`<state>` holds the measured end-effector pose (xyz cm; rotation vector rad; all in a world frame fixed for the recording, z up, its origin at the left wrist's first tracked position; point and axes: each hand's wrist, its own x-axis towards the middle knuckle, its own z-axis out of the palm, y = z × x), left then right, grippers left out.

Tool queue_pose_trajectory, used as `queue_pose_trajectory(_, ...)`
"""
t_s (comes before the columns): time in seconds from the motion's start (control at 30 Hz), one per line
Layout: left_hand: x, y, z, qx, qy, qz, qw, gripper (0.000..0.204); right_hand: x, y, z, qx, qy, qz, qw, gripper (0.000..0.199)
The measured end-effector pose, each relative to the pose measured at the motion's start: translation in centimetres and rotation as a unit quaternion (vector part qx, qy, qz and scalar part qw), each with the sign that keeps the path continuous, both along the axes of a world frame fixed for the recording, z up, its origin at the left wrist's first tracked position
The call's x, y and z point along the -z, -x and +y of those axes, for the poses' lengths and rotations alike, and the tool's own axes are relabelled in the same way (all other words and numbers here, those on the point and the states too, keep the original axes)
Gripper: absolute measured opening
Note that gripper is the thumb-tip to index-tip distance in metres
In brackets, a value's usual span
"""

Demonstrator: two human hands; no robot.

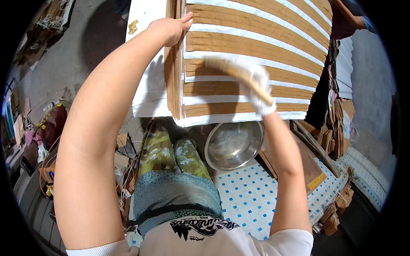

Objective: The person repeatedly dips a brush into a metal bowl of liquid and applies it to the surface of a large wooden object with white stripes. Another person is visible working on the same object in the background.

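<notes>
A fanned stack of brown paper sheets [256, 47] with white strips between them lies on a white table in front of me. My left hand [171, 29], bare, presses down on the left edge of the stack with fingers stretched out. My right hand [258, 87], in a white glove, is shut on a wooden-handled brush [239, 73] that lies blurred across the white strips near the stack's front edge.
A metal bowl [234, 145] holding pale liquid stands below the table's front edge, beside my knees. A blue-dotted white mat [252, 192] covers the floor. Stacks of brown paper bags [331, 141] lie at right. Another person's arm [352, 17] shows at top right.
</notes>
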<state>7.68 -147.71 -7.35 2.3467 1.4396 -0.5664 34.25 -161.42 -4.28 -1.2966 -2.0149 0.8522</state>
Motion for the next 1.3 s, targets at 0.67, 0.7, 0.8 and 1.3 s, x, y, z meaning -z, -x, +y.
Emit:
queue_pose_trajectory(0.67,4.6,3.6,2.8,0.126,-0.061,-0.147,0.979,0.091,5.8,3.5,-12.5,-0.117,0.004,-0.350,0.929,0.022)
queue_pose_trajectory(0.7,4.3,3.5,2.9,0.099,-0.018,-0.152,0.983,0.091,4.8,3.8,-12.4,-0.139,0.021,-0.375,0.916,0.023)
queue_pose_trajectory(0.8,4.2,3.6,2.9,0.111,-0.020,-0.152,0.982,0.091,3.8,3.5,-10.1,-0.128,0.078,-0.264,0.953,0.023)
queue_pose_trajectory(1.3,4.7,4.2,4.0,0.159,-0.011,-0.126,0.979,0.097,3.8,13.0,-7.0,0.249,0.054,-0.152,0.955,0.034)
